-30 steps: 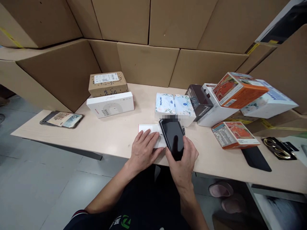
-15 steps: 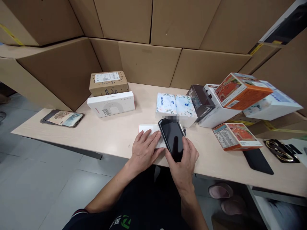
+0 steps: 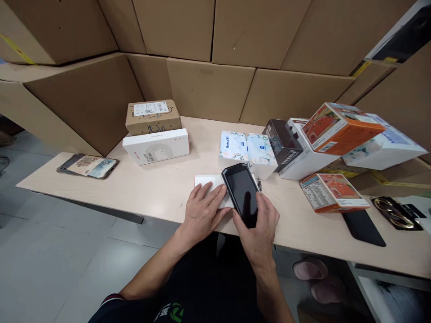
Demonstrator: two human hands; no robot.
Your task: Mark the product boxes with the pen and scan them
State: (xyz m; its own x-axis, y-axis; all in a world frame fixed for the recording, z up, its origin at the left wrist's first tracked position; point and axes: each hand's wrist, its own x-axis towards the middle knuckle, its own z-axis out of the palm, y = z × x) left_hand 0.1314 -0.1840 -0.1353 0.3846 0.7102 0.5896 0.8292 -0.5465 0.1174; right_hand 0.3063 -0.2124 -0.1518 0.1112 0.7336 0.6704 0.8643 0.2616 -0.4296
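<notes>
My right hand [image 3: 259, 231] grips a black handheld device with a dark screen [image 3: 241, 192], tilted up above the table's near edge. My left hand [image 3: 202, 211] lies flat, fingers stretched out, on a small white box [image 3: 206, 180] that rests on the light wooden table [image 3: 161, 188]. The device overlaps the right end of that white box. Just behind them stand two floral tissue packs [image 3: 247, 150].
A white power-bank box [image 3: 156, 146] and a brown parcel [image 3: 153, 115] sit at back left, a flat phone-like item [image 3: 87, 166] at far left. Right: a dark box [image 3: 281, 141], white boxes, two orange boxes [image 3: 332, 190], a black pad [image 3: 363, 222], metal rings [image 3: 395, 213]. Cardboard cartons wall the back.
Almost nothing: the hands and the device keep their places, and the view has drifted slightly.
</notes>
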